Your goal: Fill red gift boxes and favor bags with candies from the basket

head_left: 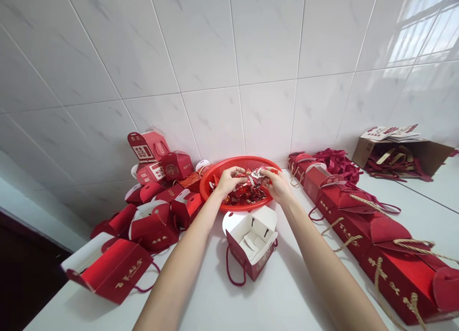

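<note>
Both hands are over a red plastic basket [210, 197] that holds many red-wrapped sweets [244, 195]. My left hand [231, 179] has its fingers closed on the left side of a red and white wrapped packet [256, 176]. On the packet's right side, my right hand [275, 184] pinches with thumb and fingers. Just in front of the basket, between my forearms, an open red gift box [251, 247] stands with its white inside and raised flaps showing. A dark red cord handle hangs at its left side.
Open red boxes [154, 226] crowd the left side in a pile. Closed red boxes with rope handles [344, 221] line the right. Behind them lie red ribbons [335, 164] and a cardboard box [428, 154]. A tiled wall [268, 111] bounds the back.
</note>
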{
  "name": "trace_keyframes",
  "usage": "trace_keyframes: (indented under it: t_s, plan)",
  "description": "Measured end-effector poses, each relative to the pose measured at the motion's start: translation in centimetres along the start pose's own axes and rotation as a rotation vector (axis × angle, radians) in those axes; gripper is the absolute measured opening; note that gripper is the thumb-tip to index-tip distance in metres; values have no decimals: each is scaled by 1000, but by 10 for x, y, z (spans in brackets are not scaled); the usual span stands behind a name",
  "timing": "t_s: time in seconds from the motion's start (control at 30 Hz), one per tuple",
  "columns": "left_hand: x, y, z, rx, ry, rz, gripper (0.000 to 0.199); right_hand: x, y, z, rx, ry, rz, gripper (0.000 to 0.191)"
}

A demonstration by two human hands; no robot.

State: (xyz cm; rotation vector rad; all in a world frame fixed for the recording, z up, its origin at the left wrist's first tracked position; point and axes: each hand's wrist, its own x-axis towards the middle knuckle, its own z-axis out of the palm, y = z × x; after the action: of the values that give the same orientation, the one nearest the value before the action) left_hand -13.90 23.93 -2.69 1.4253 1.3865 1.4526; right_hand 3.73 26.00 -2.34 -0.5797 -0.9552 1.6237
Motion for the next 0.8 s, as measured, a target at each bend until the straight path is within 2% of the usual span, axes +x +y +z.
trace_keyframes:
  t_s: [0.33, 0.57, 0.7, 0.8]
  plan:
    - [-4, 5, 1, -25, 109, 125, 41, -5, 3, 2, -187, -120, -11, 35]
    - [-7, 7, 1, -94, 38, 192, 50, -6, 5, 1, -268, -185, 4, 30]
    - [-5, 2, 0, -140, 21, 200, 51, -4, 7, 0, -288, -148, -1, 32]
    - [-3, -1, 1, -166, 28, 157, 48, -2, 7, -1, -291, -127, -13, 34]
